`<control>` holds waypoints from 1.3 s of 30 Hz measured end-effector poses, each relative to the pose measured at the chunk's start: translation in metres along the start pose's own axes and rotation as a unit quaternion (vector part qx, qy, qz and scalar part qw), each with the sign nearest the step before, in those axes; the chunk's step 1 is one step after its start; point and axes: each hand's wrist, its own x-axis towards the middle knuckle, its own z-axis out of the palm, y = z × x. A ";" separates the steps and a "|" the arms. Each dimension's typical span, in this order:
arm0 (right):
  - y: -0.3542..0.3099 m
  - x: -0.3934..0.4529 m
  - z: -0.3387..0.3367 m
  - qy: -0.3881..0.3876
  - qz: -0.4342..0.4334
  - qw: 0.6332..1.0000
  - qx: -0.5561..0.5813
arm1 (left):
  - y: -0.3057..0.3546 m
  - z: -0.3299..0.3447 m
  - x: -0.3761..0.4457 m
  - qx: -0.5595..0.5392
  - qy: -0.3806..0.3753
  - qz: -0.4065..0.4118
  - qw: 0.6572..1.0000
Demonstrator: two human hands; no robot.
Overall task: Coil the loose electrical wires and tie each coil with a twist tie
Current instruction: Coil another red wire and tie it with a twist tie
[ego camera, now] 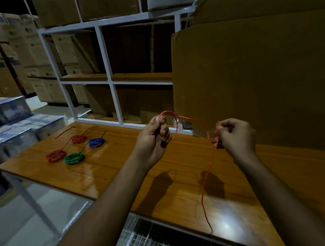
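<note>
Head view: left hand (152, 138) and right hand (235, 135) raised above table (110, 167), each grip pinching red wire (209, 170).

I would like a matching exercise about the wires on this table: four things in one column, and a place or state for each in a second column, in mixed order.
Things:
1. green coil
2. blue coil
3. loose red wire
4. black tie

Places or states:
A. lying alone near the table's far left edge
B. held in both hands
C. nearest the camera of the coils
D. rightmost of the coils

Pairs: 1-C, 2-D, 3-B, 4-A
</note>
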 end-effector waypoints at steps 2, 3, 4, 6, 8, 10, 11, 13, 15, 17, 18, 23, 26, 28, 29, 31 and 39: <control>0.000 -0.009 0.003 -0.043 -0.026 0.999 -0.005 | 0.001 0.001 -0.001 0.016 0.008 -0.005 1.000; -0.002 -0.013 0.006 -0.058 -0.058 0.996 -0.024 | 0.000 0.002 -0.001 0.024 0.013 -0.009 1.000; -0.005 -0.016 0.008 -0.071 -0.091 0.992 -0.046 | -0.002 0.003 -0.001 0.031 0.016 -0.012 0.999; -0.011 -0.019 0.012 -0.095 -0.145 0.982 -0.069 | -0.006 0.005 -0.002 0.039 0.014 -0.016 0.999; -0.015 -0.018 0.013 -0.130 -0.182 0.973 -0.054 | -0.011 0.005 -0.002 0.047 0.017 -0.017 0.999; -0.019 -0.016 0.012 -0.185 -0.184 0.965 -0.011 | -0.014 0.005 -0.002 0.055 0.024 -0.016 0.998; -0.020 -0.016 0.012 -0.208 -0.180 0.961 0.010 | -0.014 0.005 -0.002 0.057 0.029 -0.015 0.998; -0.023 -0.015 0.012 -0.212 -0.184 0.960 0.024 | -0.013 0.004 -0.003 0.063 0.033 -0.016 0.997; -0.025 -0.014 0.016 -0.172 -0.185 0.967 0.021 | -0.013 0.005 -0.004 0.074 0.025 -0.029 0.997; -0.025 -0.013 0.019 -0.165 -0.149 0.974 0.045 | -0.013 0.006 -0.005 0.078 0.016 -0.043 0.996; -0.026 -0.011 0.018 -0.186 -0.111 0.973 0.084 | -0.013 0.006 -0.006 0.077 0.015 -0.044 0.996; -0.014 0.000 0.005 -0.262 0.041 0.961 0.074 | -0.009 -0.002 -0.007 0.079 0.019 -0.049 0.996; 0.002 0.005 0.013 -0.220 -0.019 0.964 -0.149 | -0.007 -0.002 -0.008 0.057 0.000 -0.061 0.997; 0.008 0.002 0.022 -0.223 -0.028 0.952 -0.206 | -0.005 0.001 -0.008 0.032 -0.017 -0.067 0.997; 0.012 0.000 0.027 -0.221 -0.015 0.956 -0.195 | -0.004 0.002 -0.008 0.023 -0.024 -0.069 0.997; 0.020 -0.002 0.034 -0.217 -0.019 0.960 -0.178 | -0.002 0.003 -0.007 0.008 -0.035 -0.067 0.997; 0.065 -0.024 0.026 -0.416 0.190 0.881 0.121 | 0.021 -0.003 -0.002 -0.066 -0.033 -0.025 0.997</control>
